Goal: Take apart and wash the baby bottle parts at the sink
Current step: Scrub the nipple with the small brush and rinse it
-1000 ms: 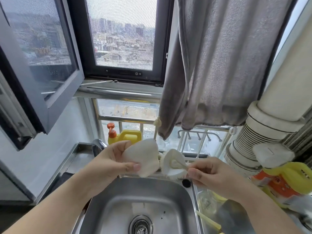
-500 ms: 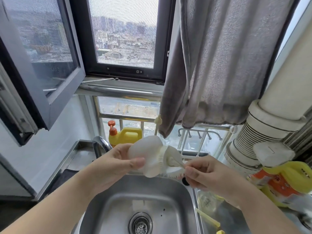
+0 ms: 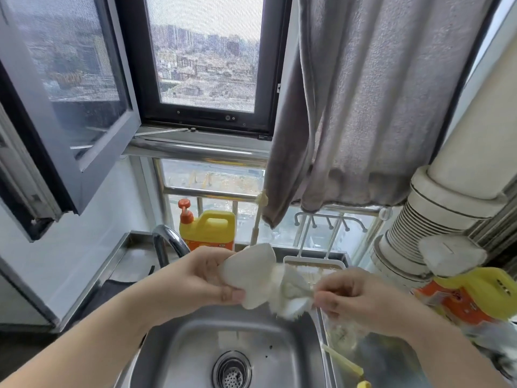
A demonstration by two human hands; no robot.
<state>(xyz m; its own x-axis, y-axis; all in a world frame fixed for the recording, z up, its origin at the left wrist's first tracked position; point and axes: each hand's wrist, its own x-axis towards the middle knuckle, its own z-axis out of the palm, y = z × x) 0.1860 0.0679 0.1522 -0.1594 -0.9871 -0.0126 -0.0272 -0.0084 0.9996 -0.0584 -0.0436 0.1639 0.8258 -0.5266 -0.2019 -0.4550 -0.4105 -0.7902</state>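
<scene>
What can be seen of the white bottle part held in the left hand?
The white bottle part is milky, translucent and looks like soft plastic or silicone, roughly cup-shaped with its wider opening facing right. The left hand grips it from the left, thumb along its lower edge, above the steel sink. A white brush head, held by the right hand, meets its open end. Motion blur hides finer details.

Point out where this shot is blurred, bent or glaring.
Head view: motion blur smears the brush head and the right hand; the left hand gripping the white bottle part looks sharper; wide-angle bending curves the window frame; daylight leaves pale glare on the sink.
</scene>
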